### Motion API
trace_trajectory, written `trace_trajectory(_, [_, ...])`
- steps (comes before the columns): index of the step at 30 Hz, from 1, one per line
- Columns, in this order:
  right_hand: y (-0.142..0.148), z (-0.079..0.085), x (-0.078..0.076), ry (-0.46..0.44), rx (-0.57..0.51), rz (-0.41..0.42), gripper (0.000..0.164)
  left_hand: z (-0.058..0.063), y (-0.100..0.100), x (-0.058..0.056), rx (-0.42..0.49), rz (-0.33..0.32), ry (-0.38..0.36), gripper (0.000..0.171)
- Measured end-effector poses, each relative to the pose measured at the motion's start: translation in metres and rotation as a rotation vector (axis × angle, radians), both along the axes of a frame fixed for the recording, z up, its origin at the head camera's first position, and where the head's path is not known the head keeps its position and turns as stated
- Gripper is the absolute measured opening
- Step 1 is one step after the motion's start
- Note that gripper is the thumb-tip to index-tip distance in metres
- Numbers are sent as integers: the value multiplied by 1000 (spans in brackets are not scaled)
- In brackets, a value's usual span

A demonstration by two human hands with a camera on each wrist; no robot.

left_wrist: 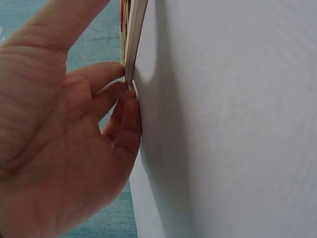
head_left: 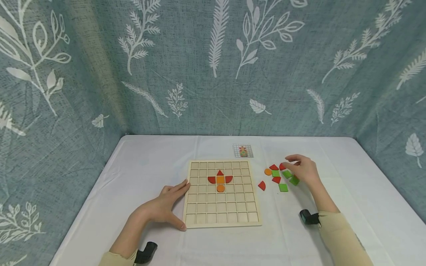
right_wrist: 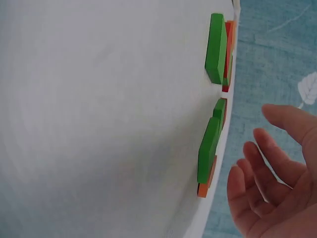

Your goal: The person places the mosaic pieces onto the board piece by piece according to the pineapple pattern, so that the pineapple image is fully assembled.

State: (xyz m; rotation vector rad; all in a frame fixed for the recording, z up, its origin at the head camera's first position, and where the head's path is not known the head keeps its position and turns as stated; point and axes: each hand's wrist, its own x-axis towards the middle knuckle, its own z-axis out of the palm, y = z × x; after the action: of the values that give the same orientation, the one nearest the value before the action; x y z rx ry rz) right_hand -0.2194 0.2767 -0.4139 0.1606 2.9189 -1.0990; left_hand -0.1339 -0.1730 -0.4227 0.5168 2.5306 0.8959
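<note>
Steadying left hand (head_left: 166, 203): fingertips and thumb against the board's left side, digits spread, nothing grasped. Uneven push here could skid or twist the board.

Grid board (head_left: 223, 225): flat on the white cloth (head_left: 100, 221), in front of the person. Slick cloth would make slipping likelier.

Laid pieces: red triangle (head_left: 220, 172), orange square (head_left: 220, 179), orange disc (head_left: 220, 188), left red wing (head_left: 212, 180), right red wing (head_left: 229, 179), all in the board's upper middle. A jolt or brushing finger could turn one in its cell.

Right hand (head_left: 304, 170): over the loose pile; fingers loosely bent and apart in its wrist view, no piece between them.

Red piece (head_left: 282, 167): partly hidden by those fingers. Thin and low, so a pinch could slide off.

Green squares (head_left: 283, 187): close among red pieces; crowding may mean a neighbour gets nudged or lifted too.

Stray red wedge (head_left: 262, 186): near the board's right edge; a low pass could sweep it.

Printed card (head_left: 243, 151): beyond the board; small print, a misread cell possible.
</note>
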Motion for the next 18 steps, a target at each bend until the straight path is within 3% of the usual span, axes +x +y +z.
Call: trace_trajectory(18, [5, -3, -2, -51, 37, 17, 45, 1, 1, -1, 4, 10, -12, 126])
